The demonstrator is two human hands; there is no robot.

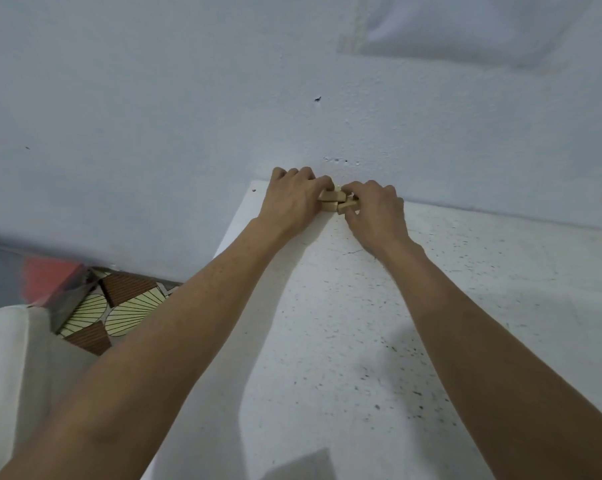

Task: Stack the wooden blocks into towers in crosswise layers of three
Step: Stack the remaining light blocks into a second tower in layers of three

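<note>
Hands meet just above the centre of the frame, at the far corner of a white, dark-speckled table (431, 306) that butts against a pale blue wall (188, 116). Between them sits a small cluster of light wooden blocks (331, 196), lying on the tabletop close to the wall. How many there are and how they are layered cannot be told, since fingers cover most of them. The left hand (292, 199) has its fingers curled over the cluster's left end, grasping it. The right hand (375, 213) pinches one tilted block (346, 206) at the cluster's right side between thumb and curled fingers, and it touches the others. Both bare forearms run up from the bottom edge. At lower left, patterned floor tiles (126, 306) show beside a white cloth (5, 358).
</note>
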